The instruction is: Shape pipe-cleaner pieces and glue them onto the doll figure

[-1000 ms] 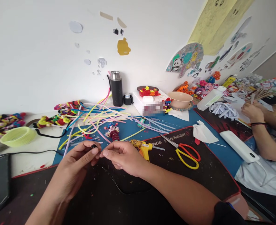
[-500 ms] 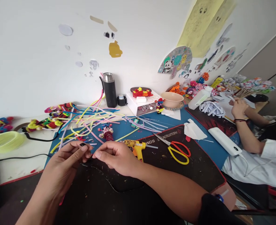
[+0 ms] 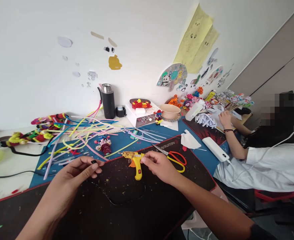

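My left hand [image 3: 79, 176] is closed in a pinch on a small black piece [image 3: 94, 162], mostly hidden by the fingers. My right hand [image 3: 159, 165] has its fingers curled together at the rear end of a yellow hot glue gun [image 3: 137, 163], thumb tip against or just over it. What those fingers hold, if anything, is hidden. The gun lies on the dark mat, nozzle to the left. Scissors [image 3: 175, 160] with red and yellow handles lie just behind my right hand. A small pipe-cleaner figure [image 3: 104, 145] with a dark red body stands beyond my left hand.
Loose pipe cleaners [image 3: 87, 128] spread across the back left, before a black thermos [image 3: 108, 103]. A beige bowl [image 3: 170, 111], white cloth [image 3: 190, 139] and white power bank [image 3: 215, 149] lie to the right. A co-worker's hand [image 3: 225, 119] works at far right.
My right hand has left my left hand's fingertips and moved right to the glue gun's rear, covering the glue stick there. My left hand keeps its pinch. The view has turned right.
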`<state>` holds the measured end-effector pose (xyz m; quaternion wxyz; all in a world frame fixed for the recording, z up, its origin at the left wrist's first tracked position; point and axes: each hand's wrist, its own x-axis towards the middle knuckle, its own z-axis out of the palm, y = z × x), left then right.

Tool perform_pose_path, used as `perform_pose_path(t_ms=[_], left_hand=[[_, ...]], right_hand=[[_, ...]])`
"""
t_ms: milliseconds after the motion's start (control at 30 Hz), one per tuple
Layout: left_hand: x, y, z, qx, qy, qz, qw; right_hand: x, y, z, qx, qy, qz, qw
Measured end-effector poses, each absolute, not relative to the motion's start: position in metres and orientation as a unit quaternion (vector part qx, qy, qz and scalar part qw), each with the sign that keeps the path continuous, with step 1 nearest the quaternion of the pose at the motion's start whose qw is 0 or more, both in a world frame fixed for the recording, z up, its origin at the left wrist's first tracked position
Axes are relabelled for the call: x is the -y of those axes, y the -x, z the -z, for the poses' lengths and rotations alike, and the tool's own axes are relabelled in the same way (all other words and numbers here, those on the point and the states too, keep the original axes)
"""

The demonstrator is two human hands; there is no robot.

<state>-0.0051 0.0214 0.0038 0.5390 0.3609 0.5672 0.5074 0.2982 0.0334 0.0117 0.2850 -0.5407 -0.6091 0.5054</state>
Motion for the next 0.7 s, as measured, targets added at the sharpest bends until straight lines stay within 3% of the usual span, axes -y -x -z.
perform_pose_path(t_ms=[300,700], left_hand=[[-0.008,-0.056,-0.010,-0.529,-0.472,-0.356,0.609],[-0.010,-0.074,0.019,-0.497,-0.435,-0.375,0.650]], right_hand=[[-0.038,-0.326,0.026,0.604,0.563,-0.539,0.164],[-0.050,-0.311,0.043,0.589,0.542,-0.566,0.199]])
